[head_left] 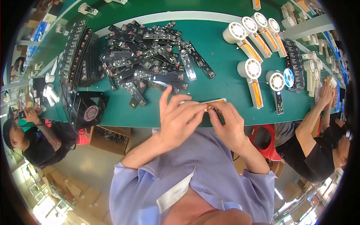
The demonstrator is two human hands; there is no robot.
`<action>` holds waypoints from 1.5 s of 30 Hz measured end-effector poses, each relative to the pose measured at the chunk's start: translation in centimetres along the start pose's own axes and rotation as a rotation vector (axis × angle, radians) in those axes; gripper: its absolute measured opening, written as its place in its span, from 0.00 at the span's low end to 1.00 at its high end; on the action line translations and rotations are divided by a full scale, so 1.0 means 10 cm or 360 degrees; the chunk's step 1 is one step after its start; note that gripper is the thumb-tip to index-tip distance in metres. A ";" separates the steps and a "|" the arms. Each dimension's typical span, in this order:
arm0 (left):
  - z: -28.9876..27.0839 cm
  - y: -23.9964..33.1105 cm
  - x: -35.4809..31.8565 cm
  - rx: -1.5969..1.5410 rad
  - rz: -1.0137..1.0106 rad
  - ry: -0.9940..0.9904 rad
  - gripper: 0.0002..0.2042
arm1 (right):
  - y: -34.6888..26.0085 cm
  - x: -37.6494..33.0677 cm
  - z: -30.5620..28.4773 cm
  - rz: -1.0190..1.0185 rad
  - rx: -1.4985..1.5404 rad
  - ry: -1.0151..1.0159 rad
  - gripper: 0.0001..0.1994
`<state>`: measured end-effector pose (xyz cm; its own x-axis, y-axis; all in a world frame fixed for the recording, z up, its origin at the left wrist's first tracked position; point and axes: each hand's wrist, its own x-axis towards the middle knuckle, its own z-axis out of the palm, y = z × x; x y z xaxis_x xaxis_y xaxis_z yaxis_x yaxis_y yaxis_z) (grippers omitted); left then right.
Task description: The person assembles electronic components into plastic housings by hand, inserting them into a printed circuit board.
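The green workbench (221,75) fills the upper half of the view and serves as the landmark. At its middle-left lies a big loose heap of black circuit boards (150,56), long narrow strips piled crosswise. Left of the heap, more boards stand stacked on edge in a row (80,56), and at the bench's near-left corner sits a black cooling fan (89,110) with a red hub. Toward the bench's right side lie white round-headed housings with orange-wired handles (253,73), several side by side. A small blue solder spool (288,78) rests among them.

At the bench's near edge, in the middle, both of the person's hands meet over a slim white strip-shaped part with an orange end (210,101). The left hand (180,120) has its fingers closed on the strip from the left, index raised. The right hand (228,125) pinches the strip's orange end between thumb and fingertips.

A co-worker's hand (325,93) rests on the bench's right edge; another person (26,131) sits beyond its left end.
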<state>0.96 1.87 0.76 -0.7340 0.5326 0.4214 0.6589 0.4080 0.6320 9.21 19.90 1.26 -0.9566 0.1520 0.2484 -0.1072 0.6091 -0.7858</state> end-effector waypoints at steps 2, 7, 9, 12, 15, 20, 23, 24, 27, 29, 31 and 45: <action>-0.01 -0.01 0.00 -0.0022 -0.0005 -0.0021 0.13 | -0.01 0.00 0.00 0.0020 0.0026 0.0012 0.13; -0.03 0.00 0.06 0.0005 0.0033 -0.0043 0.12 | -0.02 0.01 0.00 0.0038 0.0061 0.0067 0.14; -0.06 0.03 0.08 -0.0036 -0.0034 -0.0079 0.12 | -0.01 0.00 0.01 0.0045 0.0067 0.0095 0.14; -0.01 0.02 0.10 0.0097 0.0104 -0.0076 0.11 | -0.04 -0.01 0.02 0.0048 0.0061 0.0120 0.14; 0.05 0.00 0.05 0.0175 0.0142 -0.0034 0.11 | -0.06 0.00 0.02 0.0087 0.0006 0.0102 0.13; 0.08 0.04 0.09 0.0308 0.0245 -0.0009 0.10 | 0.05 0.02 0.03 -0.0109 -0.0084 0.0091 0.15; 0.10 0.02 0.09 0.0276 0.0293 -0.0025 0.10 | 0.08 0.04 0.02 -0.0184 -0.0104 0.0071 0.15; 0.10 0.01 0.09 0.0242 0.0312 -0.0038 0.10 | 0.08 0.05 0.01 -0.0216 -0.0114 0.0057 0.15; 0.10 0.00 0.05 0.0266 0.0308 -0.0087 0.10 | 0.08 0.08 -0.03 -0.0333 -0.0136 -0.0057 0.15; 0.07 0.02 0.12 0.0230 0.0233 -0.0083 0.10 | 0.04 0.12 -0.03 -0.0203 -0.0096 -0.0043 0.14; 0.03 0.02 0.12 0.0194 0.0153 -0.0086 0.10 | 0.01 0.10 -0.04 -0.0067 -0.0049 -0.0033 0.14; -0.03 0.07 0.10 -0.0148 -0.0175 -0.0088 0.10 | -0.08 0.00 0.05 -0.0067 -0.0080 0.0244 0.16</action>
<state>0.64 2.43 1.83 -0.7890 0.5296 0.3113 0.5549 0.3969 0.7311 9.19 19.03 1.62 -0.8987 0.2403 0.3668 -0.1287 0.6552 -0.7444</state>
